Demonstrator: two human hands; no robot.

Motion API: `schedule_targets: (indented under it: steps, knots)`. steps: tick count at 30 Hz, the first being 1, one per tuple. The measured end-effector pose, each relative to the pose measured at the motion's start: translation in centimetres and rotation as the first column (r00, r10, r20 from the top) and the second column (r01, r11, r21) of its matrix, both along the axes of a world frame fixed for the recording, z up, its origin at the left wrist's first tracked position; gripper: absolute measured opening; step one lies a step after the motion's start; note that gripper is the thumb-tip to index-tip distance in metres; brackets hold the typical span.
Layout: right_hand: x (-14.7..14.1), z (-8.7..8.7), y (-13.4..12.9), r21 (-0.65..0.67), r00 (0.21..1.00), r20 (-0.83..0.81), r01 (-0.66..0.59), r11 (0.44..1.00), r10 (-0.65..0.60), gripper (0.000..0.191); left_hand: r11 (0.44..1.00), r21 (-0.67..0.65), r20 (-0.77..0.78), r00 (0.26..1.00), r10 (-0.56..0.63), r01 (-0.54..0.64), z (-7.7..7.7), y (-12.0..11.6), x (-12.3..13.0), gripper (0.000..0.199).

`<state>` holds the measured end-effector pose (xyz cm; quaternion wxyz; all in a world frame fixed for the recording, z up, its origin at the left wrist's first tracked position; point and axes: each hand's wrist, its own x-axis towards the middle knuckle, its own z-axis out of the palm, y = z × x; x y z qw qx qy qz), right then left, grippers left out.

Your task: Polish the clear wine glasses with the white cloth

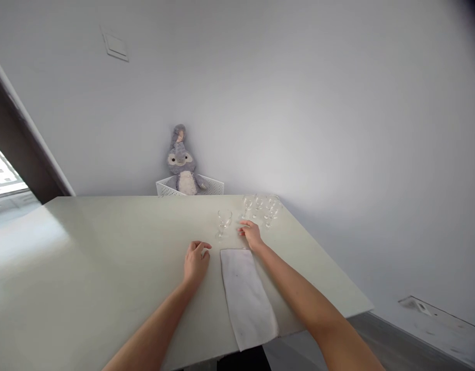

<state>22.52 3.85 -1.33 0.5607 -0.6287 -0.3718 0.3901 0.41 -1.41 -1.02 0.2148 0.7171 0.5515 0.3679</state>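
A clear stemmed glass (224, 218) stands upright on the pale table, apart from the others. Just right of it is my right hand (251, 234), fingers parted and pointing left, with nothing in them. Lower and to the left of that glass, my left hand (196, 261) rests at the table, its fingers bent but apart, holding nothing. Between my forearms lies a white cloth (247, 299), spread flat and reaching the table's near edge. Several more clear stemmed glasses (259, 204) stand grouped beyond my right hand, partly overlapping one another.
The pale table (117, 268) stretches far to the left; its right edge slants toward me. Behind its far edge, a grey plush toy (181, 159) sits in a white perforated basket (214, 187) against the wall. A wall switch (116, 46) is at upper left.
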Motion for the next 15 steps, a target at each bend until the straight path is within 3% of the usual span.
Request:
schedule_targets:
  steps: [3,7,15]
  knots:
    - [1.4,0.5,1.2,0.007,0.998,0.028,0.057,0.998,-0.057,0.041,0.985,0.162,-0.104,0.992,0.071,-0.053,-0.1,-0.3,0.2,0.025]
    - [2.1,1.4,3.0,0.008,1.0,0.03,-0.003,1.0,0.003,0.048,0.96,0.278,-0.162,0.983,0.083,-0.035,-0.3,-0.5,0.4,0.027]
    - [-1.3,2.1,4.8,-0.013,0.972,-0.039,-0.232,0.973,0.231,0.042,0.977,0.203,-0.189,0.976,0.112,-0.073,-0.8,0.1,0.3,0.031]
